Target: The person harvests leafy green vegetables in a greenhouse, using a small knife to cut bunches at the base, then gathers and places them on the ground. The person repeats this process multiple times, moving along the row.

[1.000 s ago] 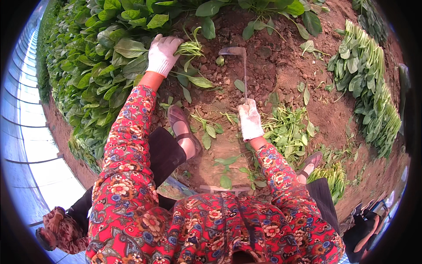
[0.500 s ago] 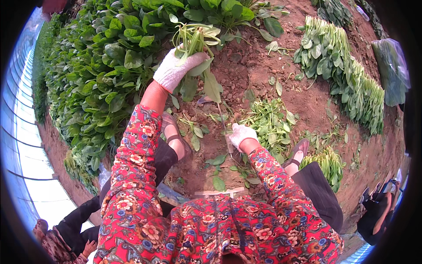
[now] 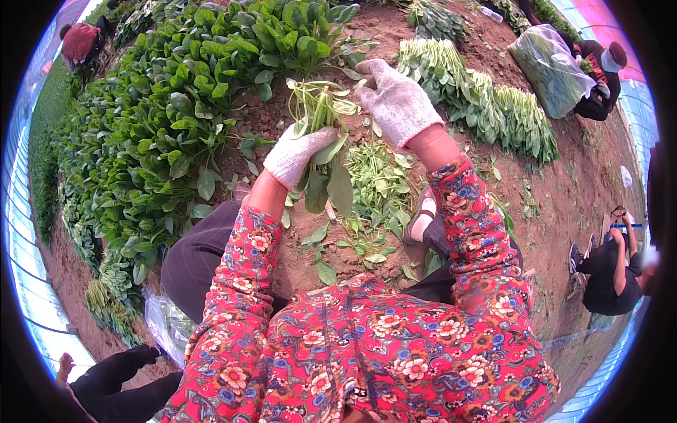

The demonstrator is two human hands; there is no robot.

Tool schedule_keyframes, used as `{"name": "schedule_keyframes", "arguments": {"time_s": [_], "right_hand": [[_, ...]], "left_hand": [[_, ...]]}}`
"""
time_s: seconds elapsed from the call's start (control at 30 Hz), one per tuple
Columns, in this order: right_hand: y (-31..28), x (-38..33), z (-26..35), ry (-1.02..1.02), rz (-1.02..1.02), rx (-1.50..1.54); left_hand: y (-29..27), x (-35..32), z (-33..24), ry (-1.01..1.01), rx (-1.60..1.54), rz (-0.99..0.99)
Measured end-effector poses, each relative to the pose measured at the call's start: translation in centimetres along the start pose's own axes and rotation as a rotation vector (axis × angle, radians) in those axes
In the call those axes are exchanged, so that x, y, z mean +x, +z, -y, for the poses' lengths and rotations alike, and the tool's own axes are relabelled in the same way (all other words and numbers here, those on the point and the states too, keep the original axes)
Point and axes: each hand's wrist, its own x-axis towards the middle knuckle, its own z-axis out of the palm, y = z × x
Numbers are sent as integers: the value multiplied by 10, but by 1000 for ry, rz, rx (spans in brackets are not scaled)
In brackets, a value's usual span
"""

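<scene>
My left hand, in a pale knitted glove, is closed round a bunch of spinach. The stems point up and away, and the broad leaves hang below my fist. To its right, my right hand, gloved too, is raised with thumb and fingers apart. Its fingertips are close to the stem ends; whether they touch a stem, I cannot tell. Beneath my hands a heap of loose trimmed leaves lies on the soil between my feet.
Dense growing spinach fills the left. Rows of cut bunches lie at the right, beyond them a filled clear plastic bag beside a person. Another person sits far right. Crumpled plastic lies lower left.
My right hand has risen from low by the loose leaves to beside the stem ends, its fingers now spread. My left hand still grips the spinach. The view has swung to the right.
</scene>
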Motion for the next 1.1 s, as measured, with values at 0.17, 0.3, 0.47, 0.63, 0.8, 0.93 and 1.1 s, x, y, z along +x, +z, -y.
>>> {"name": "schedule_keyframes", "arguments": {"time_s": [0.17,0.3,0.47,0.63,0.8,0.93,1.1], "right_hand": [[-54,-54,18,-27,49,-59],[-67,-86,-2,38,9,-14],[-53,-95,-20,286,-171,244],[-46,-91,-25,294,-212,340],[-40,-90,-10,289,79,502],[-23,-89,1,243,211,563],[-6,-84,6,217,170,473]], "left_hand": [[41,-35,-1,-6,115,60],[73,-41,0,-56,170,75],[75,-50,12,14,596,39],[64,-47,34,205,713,-200],[53,-33,49,369,970,-461],[51,-27,54,475,1186,-583],[53,-24,59,497,1266,-560]]}}
